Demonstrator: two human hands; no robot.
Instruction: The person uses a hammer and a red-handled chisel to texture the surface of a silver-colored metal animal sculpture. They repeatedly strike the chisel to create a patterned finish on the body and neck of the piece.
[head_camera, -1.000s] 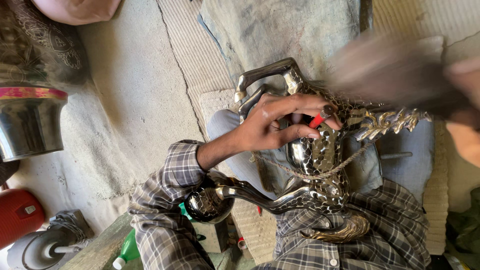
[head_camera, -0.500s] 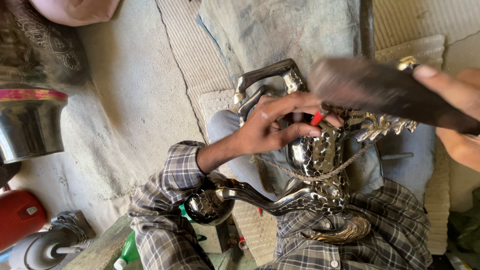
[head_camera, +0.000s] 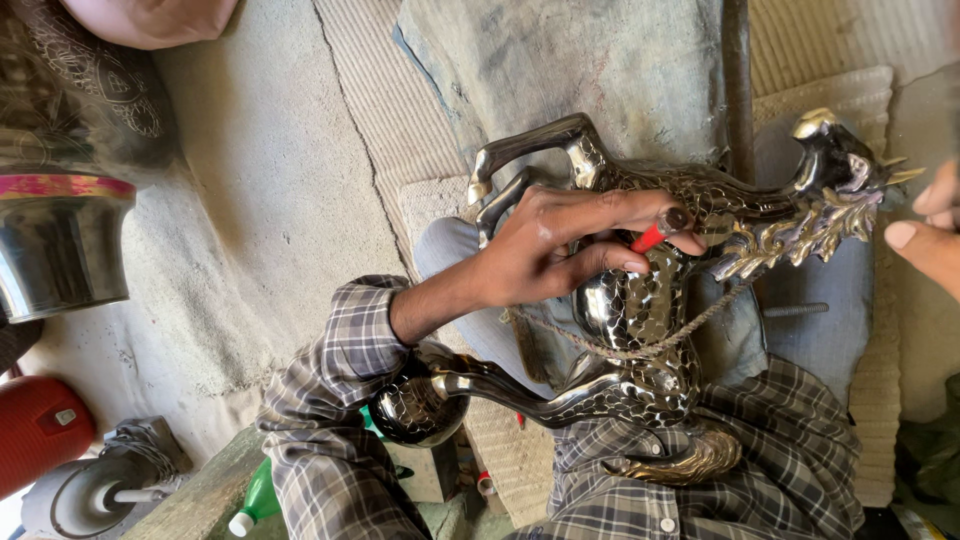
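A shiny engraved metal horse figure (head_camera: 640, 330) lies across my lap, its head and gilded mane (head_camera: 830, 190) to the right and its legs (head_camera: 520, 165) pointing up. A thin rope (head_camera: 620, 350) loops around its body. My left hand (head_camera: 560, 250) rests on the horse's back and pinches a small red-tipped tool (head_camera: 650, 238) against the metal. Only the fingers of my right hand (head_camera: 925, 235) show at the right edge, beside the horse's head. What they hold is out of frame.
A large engraved metal vase (head_camera: 60, 240) stands at the left. A red container (head_camera: 40, 425), a wheeled motor tool (head_camera: 100, 490) and a green bottle (head_camera: 258, 495) lie at the lower left. A grey cloth (head_camera: 600, 60), a dark upright rod (head_camera: 737, 80) and a woven mat (head_camera: 380, 120) lie beyond the horse.
My right hand swung a dark mallet over the horse's head and has drawn back to the right edge, with the mallet now out of view. My left hand stays on the tool.
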